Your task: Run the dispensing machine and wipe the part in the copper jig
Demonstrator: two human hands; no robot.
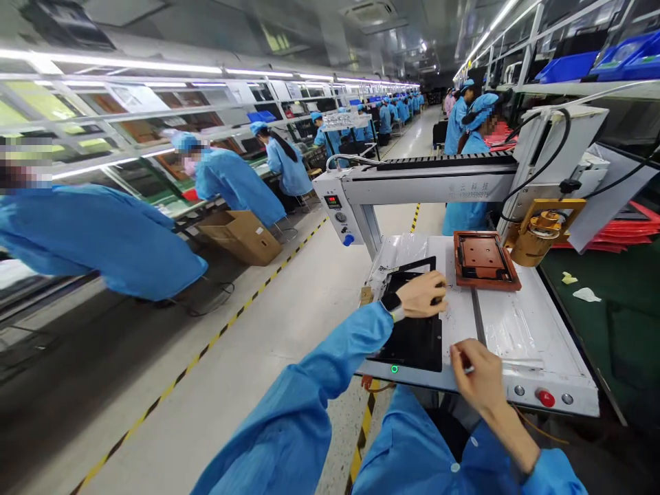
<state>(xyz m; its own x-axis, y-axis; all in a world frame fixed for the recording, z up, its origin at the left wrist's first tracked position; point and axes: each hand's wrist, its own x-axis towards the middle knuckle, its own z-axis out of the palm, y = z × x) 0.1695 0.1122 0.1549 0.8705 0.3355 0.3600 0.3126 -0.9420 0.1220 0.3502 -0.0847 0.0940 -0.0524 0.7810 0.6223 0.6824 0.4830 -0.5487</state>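
Note:
My left hand [423,295], with a watch [392,302] on its wrist, is above a flat black panel [415,344] on the white machine bed. Its fingers are curled together; a small dark spot shows at the fingertips, too small to name. Part of a black frame [427,263] lies at the panel's far end. Near the bed's front edge, to the right of the panel, is my right hand [479,375], thumb and forefinger close together. Whatever it may pinch is hidden. A reddish-brown fixture [485,258] with a black frame inside sits farther back on the bed.
A white gantry [433,185] spans the bed, carrying a brass-coloured head [539,234] at right. A red button [545,397] is on the front edge. Clear film [510,337] lies on the bed. Red sheets [629,230] are stacked at right. Co-workers in blue [232,179] sit at left.

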